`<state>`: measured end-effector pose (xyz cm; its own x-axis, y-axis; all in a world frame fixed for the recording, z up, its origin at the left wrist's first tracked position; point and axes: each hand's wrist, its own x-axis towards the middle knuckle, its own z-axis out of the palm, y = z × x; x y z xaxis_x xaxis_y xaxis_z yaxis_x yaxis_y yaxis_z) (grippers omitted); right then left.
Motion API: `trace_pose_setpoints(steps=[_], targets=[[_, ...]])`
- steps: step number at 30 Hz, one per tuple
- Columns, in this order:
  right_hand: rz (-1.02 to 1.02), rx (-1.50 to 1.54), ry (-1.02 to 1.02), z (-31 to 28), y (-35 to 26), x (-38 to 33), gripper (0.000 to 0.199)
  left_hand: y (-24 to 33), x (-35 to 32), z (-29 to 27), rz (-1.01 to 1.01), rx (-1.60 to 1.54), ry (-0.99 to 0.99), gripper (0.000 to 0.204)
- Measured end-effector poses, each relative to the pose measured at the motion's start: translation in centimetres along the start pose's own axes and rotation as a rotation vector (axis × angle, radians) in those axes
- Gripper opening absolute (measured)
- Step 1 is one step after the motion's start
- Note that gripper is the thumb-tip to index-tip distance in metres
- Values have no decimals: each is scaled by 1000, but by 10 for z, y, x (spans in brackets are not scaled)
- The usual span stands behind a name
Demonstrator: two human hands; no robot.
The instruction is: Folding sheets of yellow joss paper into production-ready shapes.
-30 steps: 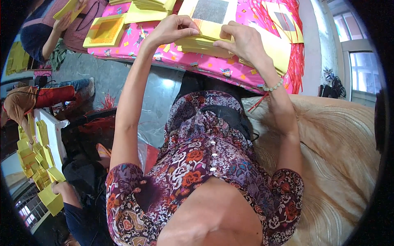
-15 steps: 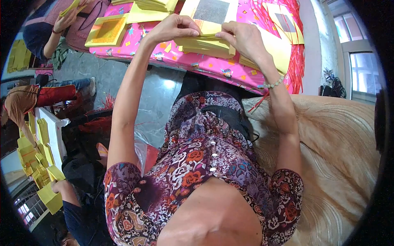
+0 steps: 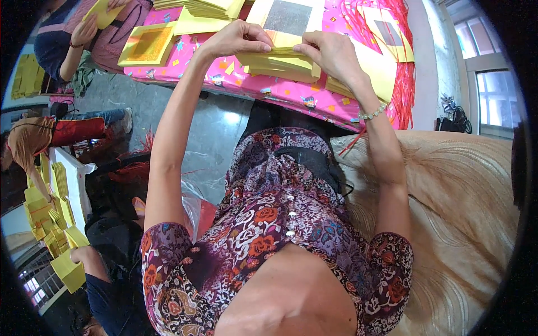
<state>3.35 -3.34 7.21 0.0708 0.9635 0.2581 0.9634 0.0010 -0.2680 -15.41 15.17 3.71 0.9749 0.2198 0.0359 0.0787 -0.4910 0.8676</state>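
Both of my hands pinch the near edge of a yellow paper sheet (image 3: 286, 42), a little apart from each other. My left hand (image 3: 241, 39) grips it on the left, thumb against the edge. On the right, my right hand (image 3: 332, 50), with a beaded bracelet on its wrist, does the same. Below the sheet lies a stack of yellow paper (image 3: 286, 66) on the pink patterned table cover (image 3: 235, 83). Just beyond my hands is paper with a dark silvery square (image 3: 288, 17). How many sheets my fingers hold cannot be made out.
Yellow paper with an orange square (image 3: 148, 45) and a taller yellow stack (image 3: 207, 15) lie to the left. Red strips (image 3: 404, 92) hang off the table's right end. Co-workers handle yellow paper (image 3: 103, 14) at the upper left and lower left (image 3: 70, 269).
My hands stay almost where they were, still pinching the paper. At the upper left, a co-worker's yellow paper has turned and shows more of its face.
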Motion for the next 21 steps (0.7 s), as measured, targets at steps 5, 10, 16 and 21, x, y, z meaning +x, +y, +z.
trace_pose_setpoints(steps=[5, 10, 16, 21], targets=[[17, -1, -5, 0, 1, -1, 34, 1, 2, 0, 5, -1, -15, 18], [1, 9, -4, 1, 2, 0, 34, 1, 2, -1, -2, -28, -22, 18], [-8, 20, 5, 4, 3, -1, 38, 1, 1, 0, 5, 9, -9, 18], [-84, 20, 44, 7, 1, -6, 35, 0, 0, 0, 2, -6, -20, 17]])
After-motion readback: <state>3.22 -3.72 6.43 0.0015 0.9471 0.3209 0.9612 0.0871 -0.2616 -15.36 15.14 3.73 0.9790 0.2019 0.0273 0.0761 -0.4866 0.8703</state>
